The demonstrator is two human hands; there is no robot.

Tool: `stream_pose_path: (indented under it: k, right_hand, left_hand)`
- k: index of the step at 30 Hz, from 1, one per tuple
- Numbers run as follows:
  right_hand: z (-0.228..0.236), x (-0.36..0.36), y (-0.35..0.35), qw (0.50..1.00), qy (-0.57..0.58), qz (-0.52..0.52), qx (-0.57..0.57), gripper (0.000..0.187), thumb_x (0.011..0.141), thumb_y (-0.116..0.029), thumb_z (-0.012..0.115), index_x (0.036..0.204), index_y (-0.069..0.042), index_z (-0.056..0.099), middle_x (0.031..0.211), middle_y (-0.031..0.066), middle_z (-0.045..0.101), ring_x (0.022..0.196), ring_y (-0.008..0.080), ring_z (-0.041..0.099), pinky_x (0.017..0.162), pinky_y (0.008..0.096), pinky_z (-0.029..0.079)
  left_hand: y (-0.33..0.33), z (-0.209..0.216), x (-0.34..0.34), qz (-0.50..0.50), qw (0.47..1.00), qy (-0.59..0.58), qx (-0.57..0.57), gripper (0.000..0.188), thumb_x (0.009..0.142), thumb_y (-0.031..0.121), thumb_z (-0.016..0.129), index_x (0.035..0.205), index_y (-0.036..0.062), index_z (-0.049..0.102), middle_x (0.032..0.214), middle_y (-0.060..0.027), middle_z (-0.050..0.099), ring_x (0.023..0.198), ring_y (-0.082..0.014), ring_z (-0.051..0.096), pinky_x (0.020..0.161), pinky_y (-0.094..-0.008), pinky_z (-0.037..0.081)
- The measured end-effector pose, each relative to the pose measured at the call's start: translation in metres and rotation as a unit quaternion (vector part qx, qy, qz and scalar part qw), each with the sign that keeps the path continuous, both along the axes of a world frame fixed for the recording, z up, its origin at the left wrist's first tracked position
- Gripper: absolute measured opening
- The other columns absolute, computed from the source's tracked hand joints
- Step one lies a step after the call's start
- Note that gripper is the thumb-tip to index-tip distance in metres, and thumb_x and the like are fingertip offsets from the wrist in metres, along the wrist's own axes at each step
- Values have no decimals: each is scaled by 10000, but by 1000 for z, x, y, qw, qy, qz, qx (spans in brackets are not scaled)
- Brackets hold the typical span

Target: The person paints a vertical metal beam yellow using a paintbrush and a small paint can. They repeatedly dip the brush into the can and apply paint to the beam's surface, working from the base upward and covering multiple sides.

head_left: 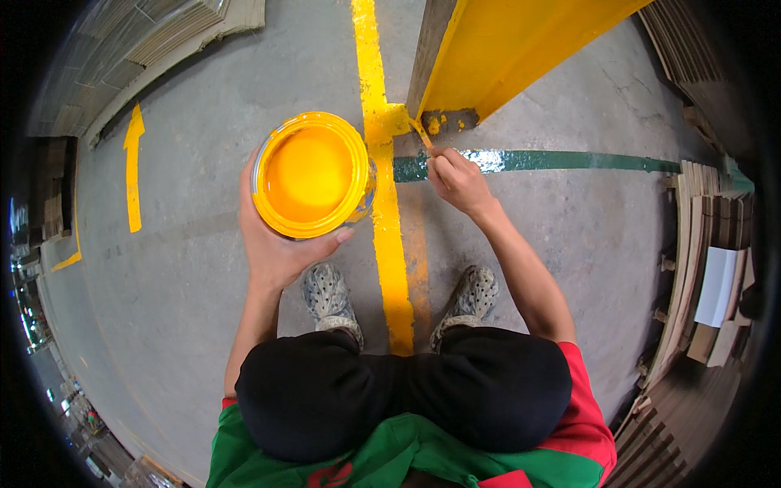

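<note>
My left hand [272, 248] is wrapped around the side of an open metal paint can [360, 167], its rim smeared with yellow. Bright yellow paint [307, 175] fills part of the can. Fingers of my right hand [460, 180] pinch the handle of a small paintbrush [425, 138]. The brush tip is by the lower corner of a yellow pillar [508, 49], beside a short yellow patch [397, 119] that joins the long yellow floor line [392, 268]. Whether the bristles touch the floor or the pillar, I cannot tell.
A shiny green floor line [569, 160] runs right from the yellow one. My shoes [329, 297] straddle the yellow line. Wrapped flat stacks [179, 37] stand at upper left, and boards [687, 268] line the right side. A yellow arrow [133, 175] marks the grey floor.
</note>
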State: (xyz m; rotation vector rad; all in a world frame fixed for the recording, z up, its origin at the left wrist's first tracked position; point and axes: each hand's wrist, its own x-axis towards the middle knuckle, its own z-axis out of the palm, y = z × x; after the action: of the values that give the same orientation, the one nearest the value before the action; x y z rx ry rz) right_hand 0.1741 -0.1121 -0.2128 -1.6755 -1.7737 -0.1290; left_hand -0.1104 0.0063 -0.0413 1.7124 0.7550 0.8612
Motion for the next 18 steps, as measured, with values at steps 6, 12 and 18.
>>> stream_pose_path:
  k: [6,12,18]
  right_hand:
    - [9,1,7,1000,16,8,24,200,879,0,753,859,-20,555,1024,155,724,791,291,724,630,362,587]
    - [45,-20,-3,981,120,-53,145,165,880,-5,770,865,-3,606,1001,189,741,773,277,743,637,340,596]
    - [28,-38,-10,784,576,-226,43,177,960,-63,707,894,8,560,918,164,754,767,194,762,647,301,590]
  left_hand:
    - [-1,0,0,-2,1000,10,2,1191,561,246,1025,1525,11,365,1441,-168,554,1341,-290,577,1170,-434,455]
    - [3,-1,-2,-2,1000,24,3,1186,563,241,1024,1529,29,368,1440,-156,558,1340,-288,578,1173,-437,456]
    - [7,-3,-2,-6,999,29,32,1173,566,233,1017,1526,32,374,1439,-152,560,1338,-286,580,1169,-434,460]
